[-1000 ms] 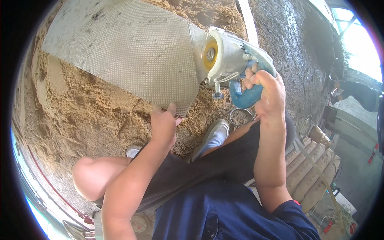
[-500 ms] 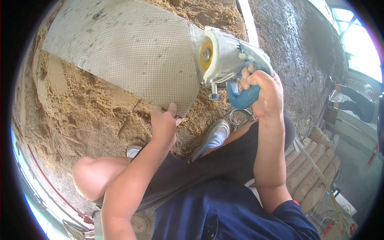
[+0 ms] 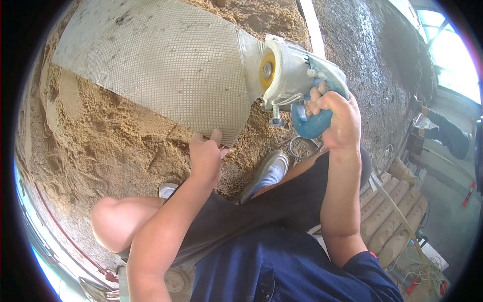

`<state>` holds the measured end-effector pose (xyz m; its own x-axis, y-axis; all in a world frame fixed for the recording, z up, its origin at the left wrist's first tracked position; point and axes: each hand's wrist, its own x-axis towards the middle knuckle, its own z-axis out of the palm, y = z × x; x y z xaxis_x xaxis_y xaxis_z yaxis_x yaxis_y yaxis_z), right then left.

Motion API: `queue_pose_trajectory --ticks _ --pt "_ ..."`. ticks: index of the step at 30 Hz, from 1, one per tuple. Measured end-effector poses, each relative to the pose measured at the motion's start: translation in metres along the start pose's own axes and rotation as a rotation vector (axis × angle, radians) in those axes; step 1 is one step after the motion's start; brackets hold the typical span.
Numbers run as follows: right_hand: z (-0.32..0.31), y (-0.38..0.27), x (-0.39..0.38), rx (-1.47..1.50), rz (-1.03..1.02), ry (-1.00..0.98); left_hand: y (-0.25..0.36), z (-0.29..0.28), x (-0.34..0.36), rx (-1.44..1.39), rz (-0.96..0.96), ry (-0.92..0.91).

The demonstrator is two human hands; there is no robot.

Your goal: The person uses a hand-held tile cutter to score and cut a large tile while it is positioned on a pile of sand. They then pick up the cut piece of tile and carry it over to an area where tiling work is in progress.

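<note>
Right hand [image 3: 342,120] grips the saw [image 3: 291,70], now shifted slightly right at upper centre; left hand [image 3: 205,157], unmoved, pinches the tile [image 3: 166,65], apparently steadying it.

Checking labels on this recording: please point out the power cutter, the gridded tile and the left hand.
Power cutter [image 3: 289,73]: head view, on its pale housing.
Gridded tile [image 3: 163,65]: head view, middle of its gridded face.
Left hand [image 3: 205,154]: head view, on the back of the hand.

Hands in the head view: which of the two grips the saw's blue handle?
The right hand, wrapped around the blue handle of the saw. The left hand instead holds the near edge of the grid-textured tile.
</note>
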<state>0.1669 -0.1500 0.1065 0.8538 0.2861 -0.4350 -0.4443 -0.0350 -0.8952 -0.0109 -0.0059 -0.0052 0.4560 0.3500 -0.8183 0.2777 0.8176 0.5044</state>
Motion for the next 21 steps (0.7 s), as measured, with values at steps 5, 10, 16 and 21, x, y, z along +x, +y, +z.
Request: queue_pose_trajectory --ticks 5,10,16,21 --pt "0.006 0.001 0.001 0.021 0.016 -0.046 0.001 0.001 -0.001 0.048 0.011 0.006" --pt "0.007 0.004 0.002 0.015 0.033 -0.030 0.003 0.000 -0.002 0.078 0.002 0.029" --pt "0.004 -0.001 0.003 -0.004 0.022 0.000 0.003 -0.001 -0.003 0.087 -0.024 0.008" --pt "0.008 -0.004 0.016 0.029 -0.021 0.000 0.004 -0.001 -0.001 0.101 -0.032 -0.017"
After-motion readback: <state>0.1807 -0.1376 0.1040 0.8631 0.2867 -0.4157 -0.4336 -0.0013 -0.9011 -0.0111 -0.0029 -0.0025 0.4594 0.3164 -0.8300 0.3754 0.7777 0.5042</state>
